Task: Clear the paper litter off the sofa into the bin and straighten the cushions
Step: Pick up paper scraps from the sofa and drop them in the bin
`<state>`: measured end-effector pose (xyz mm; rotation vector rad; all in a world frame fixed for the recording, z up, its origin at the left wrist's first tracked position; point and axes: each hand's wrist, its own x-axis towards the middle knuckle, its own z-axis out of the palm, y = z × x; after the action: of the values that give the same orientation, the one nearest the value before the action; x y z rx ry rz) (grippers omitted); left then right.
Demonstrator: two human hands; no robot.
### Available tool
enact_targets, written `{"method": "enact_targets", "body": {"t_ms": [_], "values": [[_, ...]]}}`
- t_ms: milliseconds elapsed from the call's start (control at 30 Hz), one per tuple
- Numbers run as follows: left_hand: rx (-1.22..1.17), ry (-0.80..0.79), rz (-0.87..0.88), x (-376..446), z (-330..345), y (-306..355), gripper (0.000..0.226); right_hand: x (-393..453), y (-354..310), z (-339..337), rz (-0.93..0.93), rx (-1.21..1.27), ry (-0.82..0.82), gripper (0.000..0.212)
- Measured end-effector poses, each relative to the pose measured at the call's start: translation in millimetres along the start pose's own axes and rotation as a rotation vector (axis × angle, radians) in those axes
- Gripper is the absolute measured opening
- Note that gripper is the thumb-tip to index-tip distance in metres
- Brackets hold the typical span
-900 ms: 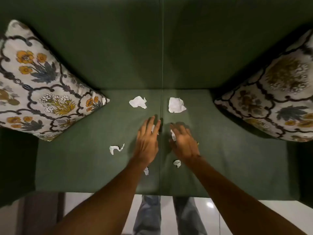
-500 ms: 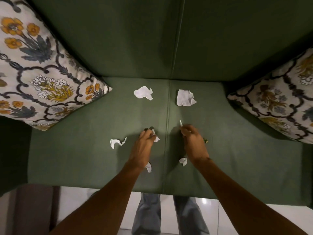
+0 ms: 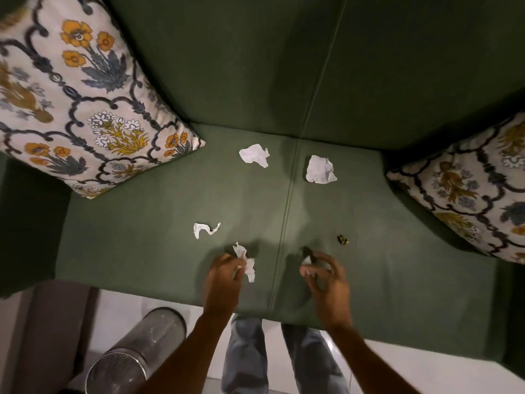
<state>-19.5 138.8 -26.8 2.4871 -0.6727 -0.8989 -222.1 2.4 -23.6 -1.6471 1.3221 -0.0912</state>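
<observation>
My left hand (image 3: 224, 273) is closed on white paper scraps (image 3: 245, 259) just above the green sofa seat (image 3: 142, 237). My right hand (image 3: 326, 275) pinches a small white paper scrap (image 3: 306, 261) near the seat's front. Three white crumpled papers lie loose on the seat: one at the back left of the seam (image 3: 254, 155), one at the back right (image 3: 320, 169), and a thin twisted strip (image 3: 206, 229). A small dark wrapper (image 3: 343, 239) lies right of my right hand. A floral cushion (image 3: 76, 95) leans at the left, another floral cushion (image 3: 468, 189) at the right.
A metal mesh bin (image 3: 136, 354) stands on the pale floor at the lower left, in front of the sofa. My legs in grey trousers (image 3: 247, 356) stand against the seat's front edge. The sofa's back (image 3: 255, 66) rises behind.
Both hands have drawn back toward the seat's front edge, each with paper picked up. The small scraps near the front edge are gone from the seat. The view shifted, bringing the bin into sight.
</observation>
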Motion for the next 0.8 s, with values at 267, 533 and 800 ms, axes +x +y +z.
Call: {"method": "enact_targets", "body": {"t_ms": [267,533,800], "values": [[-0.053,0.098,0.071,-8.2,36.9,-6.5,0.015,-6.5,36.7,23.1,-0.049,-0.110,-0.164,0.025],[-0.199,0.131,0.084,-13.5,31.3,-28.5,0.018,1.6,16.9,67.2,-0.178,-0.192,-0.020,0.010],[-0.282,0.337,-0.251,-74.9,-19.7,-120.4,0.012,-57.2,-42.5,169.3,-0.210,-0.081,-0.144,0.016]]}}
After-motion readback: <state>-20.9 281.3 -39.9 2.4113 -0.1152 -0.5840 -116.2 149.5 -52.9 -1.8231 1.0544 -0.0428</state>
